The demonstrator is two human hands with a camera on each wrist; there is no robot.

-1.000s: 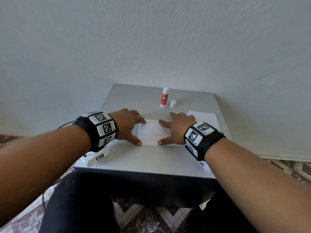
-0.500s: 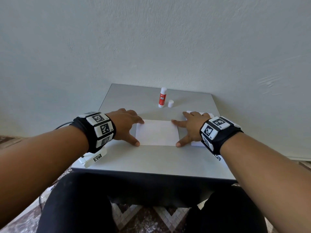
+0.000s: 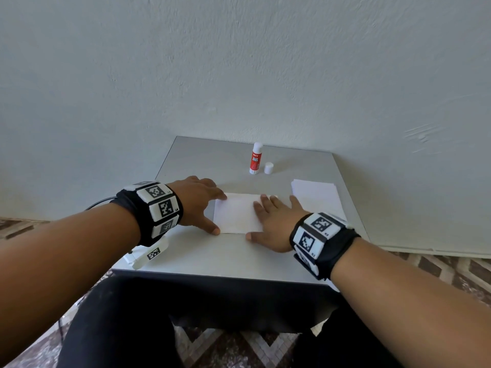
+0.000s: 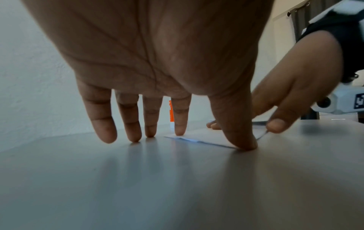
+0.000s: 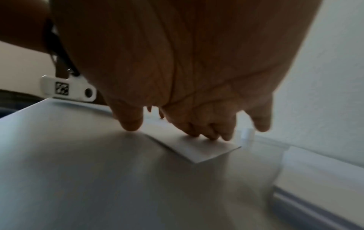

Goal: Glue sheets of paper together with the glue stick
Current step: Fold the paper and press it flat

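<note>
Sliding back leftward, the right hand [image 3: 276, 225] now lies flat across the right half of the sheet [image 3: 236, 213], where half a second ago it sat at the sheet's right edge, partly over the stack [image 3: 316, 197].

On the table [image 3: 212, 251], largest first: that stack of spare paper lies bare at the right, near the far edge. The sheet, probably two layers already laid together, lies flat at the centre between both hands. The left hand [image 3: 198, 201] is spread, its fingers straight; thumb and forefinger pin the sheet's left edge, the other fingertips rest on bare table. The right hand is also flat and grasps nothing, fingers pressing down on the paper. The glue stick [image 3: 256, 159] stands upright and uncapped toward the back, well clear of the hands, with its cap [image 3: 269, 168] just beside it.

This looks like the pressing step, smoothing glued paper so it bonds. Next would call for firm, even strokes outward to the edges while the left hand stops the sheet shifting.
</note>
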